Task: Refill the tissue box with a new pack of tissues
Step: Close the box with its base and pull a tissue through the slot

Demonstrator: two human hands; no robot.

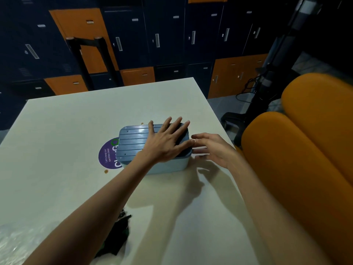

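Navy and orange lockers (131,39) back our white table (57,131), where one blue tissue box (168,167) sits mid-table. Our left hand (166,142) lies flat on its one ribbed lid (133,139), fingers spread wide; our right hand (214,148) hovers just beside the right end, fingers loose and holding nothing. We judge the box light, stiff, smooth plastic, best gripped at both short ends.
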